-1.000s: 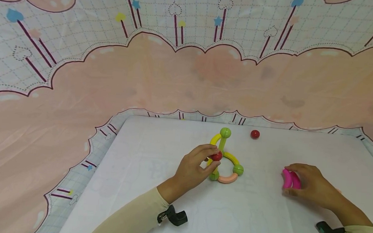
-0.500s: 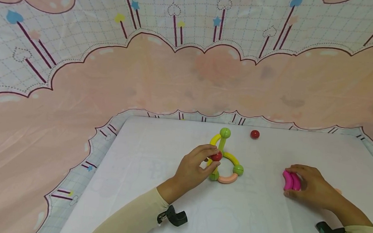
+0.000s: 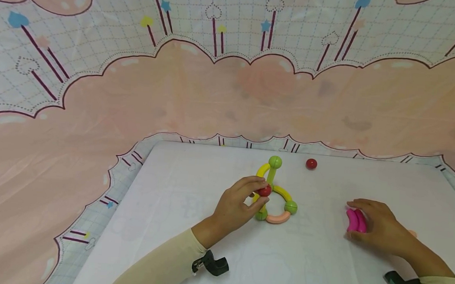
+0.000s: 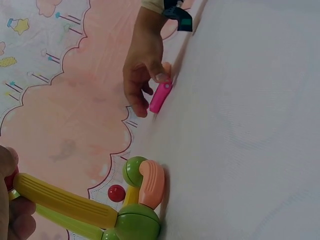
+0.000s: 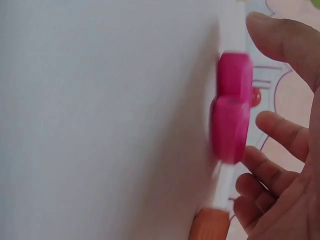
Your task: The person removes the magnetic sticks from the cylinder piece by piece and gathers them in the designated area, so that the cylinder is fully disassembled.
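My left hand [image 3: 237, 201] pinches a red ball [image 3: 264, 190] at the left side of a toy frame of sticks and balls. This frame has curved yellow sticks [image 4: 70, 199], a straight green stick [image 3: 271, 176], a curved peach stick [image 3: 277, 218] and green balls [image 3: 291, 206]. Part of it is hidden behind my left fingers. At the right, my right hand [image 3: 380, 225] is spread around two curved pink sticks [image 3: 357, 220] lying side by side on the table. The right wrist view shows its thumb and fingers apart from the pink sticks [image 5: 231, 130].
A loose red ball [image 3: 311, 164] lies near the far edge of the white table [image 3: 190, 179]. An orange-peach piece [image 5: 210, 225] lies beyond the pink sticks, mostly hidden by my right hand in the head view. A patterned cloth [image 3: 214, 102] hangs behind.
The two pink sticks have come closer together, and my right hand's fingers have loosened from them. My left hand stays still on the red ball.
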`<state>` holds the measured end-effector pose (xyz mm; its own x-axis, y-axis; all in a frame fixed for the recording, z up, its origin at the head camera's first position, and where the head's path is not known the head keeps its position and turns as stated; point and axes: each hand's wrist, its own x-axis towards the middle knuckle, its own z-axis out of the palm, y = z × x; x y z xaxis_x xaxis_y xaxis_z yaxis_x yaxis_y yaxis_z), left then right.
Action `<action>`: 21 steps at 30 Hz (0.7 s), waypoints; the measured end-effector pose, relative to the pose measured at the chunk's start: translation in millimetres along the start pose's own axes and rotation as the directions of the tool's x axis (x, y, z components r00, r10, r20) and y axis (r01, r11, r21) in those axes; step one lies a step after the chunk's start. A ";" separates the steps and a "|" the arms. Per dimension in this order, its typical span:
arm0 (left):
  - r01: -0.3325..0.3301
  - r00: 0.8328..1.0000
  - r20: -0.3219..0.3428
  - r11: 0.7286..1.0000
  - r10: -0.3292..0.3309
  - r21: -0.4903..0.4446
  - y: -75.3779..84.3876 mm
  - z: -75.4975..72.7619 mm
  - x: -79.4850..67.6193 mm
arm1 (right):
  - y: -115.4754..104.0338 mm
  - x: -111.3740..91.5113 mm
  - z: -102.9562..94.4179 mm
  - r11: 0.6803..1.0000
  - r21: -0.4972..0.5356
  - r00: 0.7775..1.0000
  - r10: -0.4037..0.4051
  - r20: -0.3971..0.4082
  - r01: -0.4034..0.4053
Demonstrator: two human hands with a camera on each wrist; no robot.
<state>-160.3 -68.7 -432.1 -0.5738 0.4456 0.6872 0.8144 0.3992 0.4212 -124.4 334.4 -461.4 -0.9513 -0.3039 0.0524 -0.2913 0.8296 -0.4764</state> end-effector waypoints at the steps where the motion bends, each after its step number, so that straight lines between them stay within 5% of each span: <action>1: -0.002 1.000 0.001 1.000 0.002 0.005 0.1 0.0 -0.1 | -2.2 0.7 0.1 1.000 -0.003 1.000 -0.010 -0.007 0.010; 13: -0.006 0.999 0.047 0.999 0.004 0.035 -1.0 -0.5 -2.9 | -36.4 11.2 6.5 0.997 0.079 1.000 -0.010 0.004 0.010; 21: 0.044 0.999 -0.012 0.999 -0.044 -0.007 -3.2 -3.4 -6.0 | -57.6 19.7 20.2 0.992 0.111 0.997 -0.065 0.039 0.060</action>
<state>-159.2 -75.4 -435.5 -0.6078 0.4184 0.6749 0.7892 0.4123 0.4551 -124.3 271.1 -450.7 -0.9258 -0.3747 0.0492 -0.3348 0.7525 -0.5671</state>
